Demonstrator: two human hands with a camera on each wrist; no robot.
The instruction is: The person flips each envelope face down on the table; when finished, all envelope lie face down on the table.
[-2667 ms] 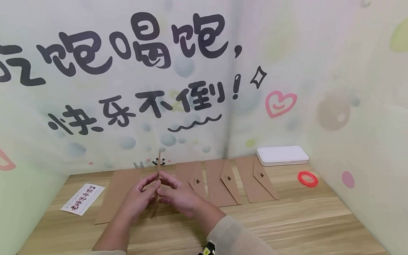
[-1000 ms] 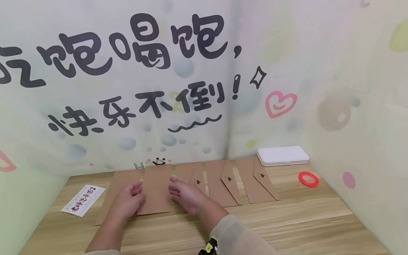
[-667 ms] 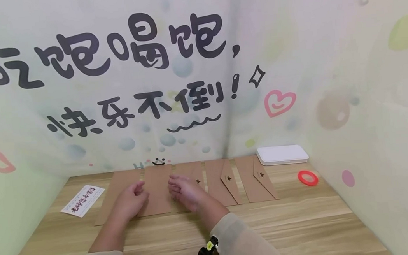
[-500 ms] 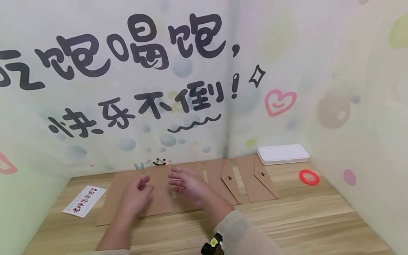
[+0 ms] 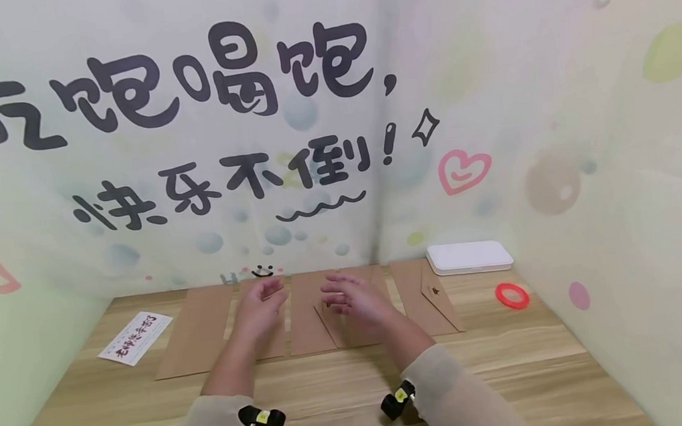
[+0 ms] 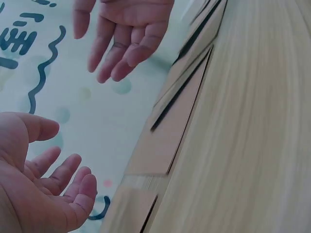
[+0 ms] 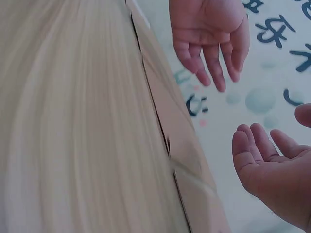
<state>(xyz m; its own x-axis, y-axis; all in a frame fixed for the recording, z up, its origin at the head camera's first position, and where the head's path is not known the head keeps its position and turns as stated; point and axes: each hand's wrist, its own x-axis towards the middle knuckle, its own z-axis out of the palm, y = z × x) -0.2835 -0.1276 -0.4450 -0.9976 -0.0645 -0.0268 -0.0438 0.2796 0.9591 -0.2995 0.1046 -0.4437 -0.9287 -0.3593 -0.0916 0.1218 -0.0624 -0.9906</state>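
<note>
Several brown paper envelopes lie in a row along the back of the wooden table. My left hand (image 5: 259,312) hovers over the second envelope from the left (image 5: 274,344), holding nothing, its fingers loosely bent. The right hand (image 5: 360,300), also bare, is above the third envelope (image 5: 306,316) and the fourth envelope (image 5: 378,333), partly covering both. In the left wrist view the left hand (image 6: 53,189) and right hand (image 6: 133,34) face each other, apart. The leftmost envelope (image 5: 192,333) and the rightmost envelope (image 5: 414,306), its pointed flap showing, lie to either side.
A white card with dark red handwriting (image 5: 135,338) lies at the left. At the back right stands a flat white case (image 5: 469,257), with a red ring (image 5: 511,296) in front of it. Printed fabric walls (image 5: 342,239) enclose the table (image 5: 329,396).
The hands lowered the upright envelope flat into the row and let go of it. Both hands have since lifted and shifted right, the right one now reaching the fourth envelope.
</note>
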